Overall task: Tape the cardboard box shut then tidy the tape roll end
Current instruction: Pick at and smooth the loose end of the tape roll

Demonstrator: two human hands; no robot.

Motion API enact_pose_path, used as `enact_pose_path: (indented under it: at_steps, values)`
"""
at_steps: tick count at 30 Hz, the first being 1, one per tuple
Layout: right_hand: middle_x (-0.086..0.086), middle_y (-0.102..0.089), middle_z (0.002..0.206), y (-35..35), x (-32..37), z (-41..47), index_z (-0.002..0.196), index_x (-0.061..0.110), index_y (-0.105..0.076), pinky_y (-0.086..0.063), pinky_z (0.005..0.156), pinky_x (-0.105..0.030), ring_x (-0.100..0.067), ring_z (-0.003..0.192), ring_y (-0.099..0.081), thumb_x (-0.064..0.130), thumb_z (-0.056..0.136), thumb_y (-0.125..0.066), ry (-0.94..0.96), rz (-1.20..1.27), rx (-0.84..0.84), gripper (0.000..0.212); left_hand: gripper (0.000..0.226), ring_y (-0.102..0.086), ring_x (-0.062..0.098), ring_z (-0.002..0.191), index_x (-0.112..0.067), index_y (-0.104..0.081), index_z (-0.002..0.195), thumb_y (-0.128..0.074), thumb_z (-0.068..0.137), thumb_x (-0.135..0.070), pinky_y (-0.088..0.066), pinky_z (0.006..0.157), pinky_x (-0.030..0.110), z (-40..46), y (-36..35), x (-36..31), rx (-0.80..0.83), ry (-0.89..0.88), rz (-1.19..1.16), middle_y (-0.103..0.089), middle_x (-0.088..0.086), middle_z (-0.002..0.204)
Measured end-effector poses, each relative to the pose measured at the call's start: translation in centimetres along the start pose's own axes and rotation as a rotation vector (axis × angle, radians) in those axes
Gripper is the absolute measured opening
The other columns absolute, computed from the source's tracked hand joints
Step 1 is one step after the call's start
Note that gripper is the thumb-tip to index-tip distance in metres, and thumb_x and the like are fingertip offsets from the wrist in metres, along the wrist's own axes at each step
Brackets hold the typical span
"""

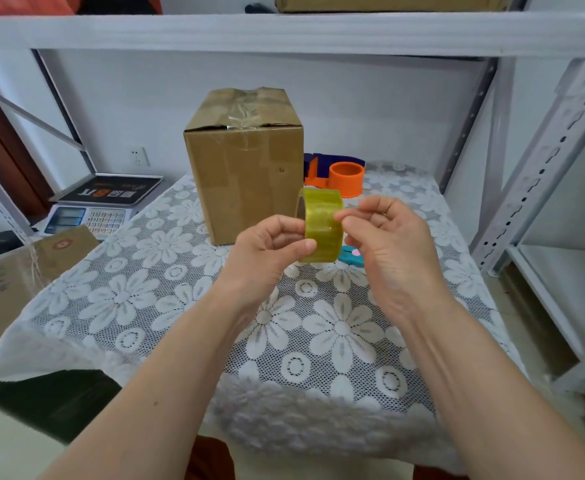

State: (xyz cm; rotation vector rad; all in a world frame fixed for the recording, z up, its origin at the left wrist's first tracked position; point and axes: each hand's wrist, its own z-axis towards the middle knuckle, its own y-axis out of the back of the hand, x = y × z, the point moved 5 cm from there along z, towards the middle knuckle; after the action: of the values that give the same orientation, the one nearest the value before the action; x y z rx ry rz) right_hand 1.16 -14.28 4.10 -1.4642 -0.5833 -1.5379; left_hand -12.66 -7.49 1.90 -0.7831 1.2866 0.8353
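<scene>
Yellowish clear tape, wound on a tape roll (321,225), is held upright above the table (166,308), its round face turned to the left. The left hand (273,247) is closed around the roll's near-left side, thumb pressed flat on the outer band and fingers curled behind. The right hand (386,242) comes in from the other side, its thumb and forefinger pinched together at the roll's upper right edge (whether a loose tape end lies between them is too fine to tell); its other fingers are loosely bent.

Just under the roll, partly hidden by the right hand, a small teal tool (351,257) lies on the white lace tablecloth (332,327). Behind the hands stands the cardboard box (244,168), upright near the table's far edge, flaps down and a strip of clear tape crossing the top seam and running down the front face. To the box's right sits an orange tape dispenser (339,176). Off the table's left, a weighing scale (91,211) rests lower down. A grey metal shelf frame (540,174) surrounds the table.
</scene>
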Motion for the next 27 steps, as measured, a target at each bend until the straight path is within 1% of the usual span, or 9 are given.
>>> enact_pose_path:
  at_steps: [2,5,7,12,15,18,23,25,27]
  values:
    - [-0.001,-0.073,0.076,-0.1,-0.2,0.1,0.092,0.009,-0.058,-0.048,0.067,-0.025,-0.010,0.069,-0.063,-0.010,0.080,-0.061,-0.040,0.140,0.046,0.023,0.015,-0.072,0.017,0.085,-0.006,-0.066,0.096,-0.067,0.082,0.001,-0.055,0.078,0.020,0.0,0.0,-0.1,-0.001,-0.007,0.004,-0.075,0.010,0.094]
    - [-0.005,-0.073,0.077,-0.2,-0.2,0.2,0.090,0.008,-0.062,-0.048,0.064,-0.023,-0.010,0.067,-0.063,-0.010,0.079,-0.062,-0.057,0.247,0.092,0.021,0.013,-0.065,0.003,0.064,-0.008,-0.065,0.094,-0.066,0.083,0.000,-0.046,0.057,0.011,0.1,0.0,-0.2,0.010,-0.013,0.015,-0.074,0.002,0.084]
    - [-0.006,-0.073,0.078,-0.2,-0.3,0.2,0.091,0.006,-0.065,-0.050,0.064,-0.021,-0.009,0.067,-0.064,-0.008,0.075,-0.065,-0.078,0.286,0.118,0.021,0.012,-0.061,0.003,0.061,-0.010,-0.064,0.092,-0.065,0.084,-0.001,-0.044,0.053,0.014,0.2,-0.1,0.0,0.032,0.000,0.017,-0.074,-0.001,0.081]
    - [-0.008,-0.072,0.076,-0.4,-0.4,0.2,0.087,0.005,-0.070,-0.051,0.060,-0.019,-0.010,0.064,-0.060,0.002,0.068,-0.068,-0.132,0.360,0.146,0.019,0.013,-0.073,0.025,0.084,-0.005,-0.062,0.095,-0.061,0.086,0.003,-0.060,0.075,0.028,0.2,-0.1,0.4,0.059,0.038,-0.114,-0.075,0.011,0.091]
    - [-0.005,-0.071,0.071,-0.4,-0.5,0.1,0.088,0.005,-0.071,-0.050,0.059,-0.018,-0.009,0.062,-0.058,0.003,0.079,-0.064,-0.153,0.333,0.136,0.012,0.014,-0.072,0.030,0.090,-0.003,-0.060,0.096,-0.061,0.085,0.005,-0.059,0.080,0.033,0.1,-0.1,0.4,0.063,0.050,-0.146,-0.074,0.015,0.093]
    - [-0.003,-0.068,0.070,0.2,-0.6,0.1,0.089,0.005,-0.069,-0.048,0.059,-0.019,-0.009,0.062,-0.054,-0.002,0.089,-0.054,-0.136,0.229,0.043,0.017,0.015,-0.070,0.034,0.094,0.002,-0.060,0.100,-0.061,0.086,0.004,-0.058,0.083,0.040,0.2,-0.1,0.5,0.038,0.067,-0.161,-0.072,0.020,0.099]
    - [-0.002,-0.067,0.075,1.2,-1.1,0.2,0.074,0.012,-0.071,-0.046,0.061,-0.022,-0.011,0.064,-0.052,-0.012,0.081,-0.053,-0.136,0.036,-0.116,0.031,0.023,-0.070,0.032,0.097,0.001,-0.067,0.104,-0.061,0.089,-0.015,-0.059,0.081,0.043,0.4,0.1,0.6,0.001,0.112,-0.188,-0.071,0.019,0.106]
    - [-0.001,-0.068,0.075,1.1,-1.2,0.2,0.069,0.012,-0.071,-0.046,0.062,-0.022,-0.012,0.068,-0.054,-0.013,0.077,-0.057,-0.159,0.061,-0.124,0.029,0.021,-0.070,0.028,0.094,-0.003,-0.069,0.103,-0.060,0.090,-0.017,-0.059,0.079,0.041,0.4,0.1,0.7,-0.009,0.129,-0.185,-0.072,0.017,0.103]
    - [-0.002,-0.070,0.074,1.1,-1.3,0.2,0.073,0.011,-0.072,-0.049,0.062,-0.021,-0.012,0.069,-0.058,-0.008,0.076,-0.065,-0.190,0.135,-0.115,0.020,0.020,-0.071,0.023,0.092,-0.006,-0.069,0.103,-0.059,0.091,-0.019,-0.060,0.077,0.037,0.6,0.0,0.9,0.001,0.145,-0.162,-0.073,0.012,0.101]
